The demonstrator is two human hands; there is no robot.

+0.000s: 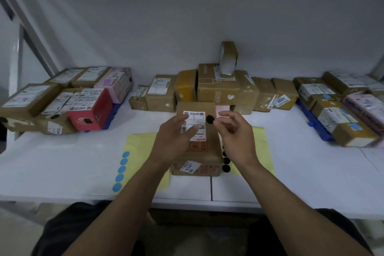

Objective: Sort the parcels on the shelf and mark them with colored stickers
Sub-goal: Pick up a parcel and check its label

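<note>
A brown cardboard parcel [207, 151] with a white shipping label lies in the middle of the white table, on top of two yellow sticker sheets. A round black sticker [210, 119] sits on its top face beside the label. My left hand [174, 137] rests on the parcel with its fingers stretched over the label. My right hand [232, 133] hovers just right of the black sticker, fingers loosely curled and holding nothing. The left sheet [137, 151] carries a column of blue stickers [122, 169]. Black stickers [226, 164] show on the right sheet [259, 147].
At the left, parcels including a red box [87, 108] bear black dots and sit on a blue tray [112, 114]. A row of brown boxes [218, 87] lines the back wall. At the right, parcels with blue dots [336, 114] sit on another blue tray [311, 124].
</note>
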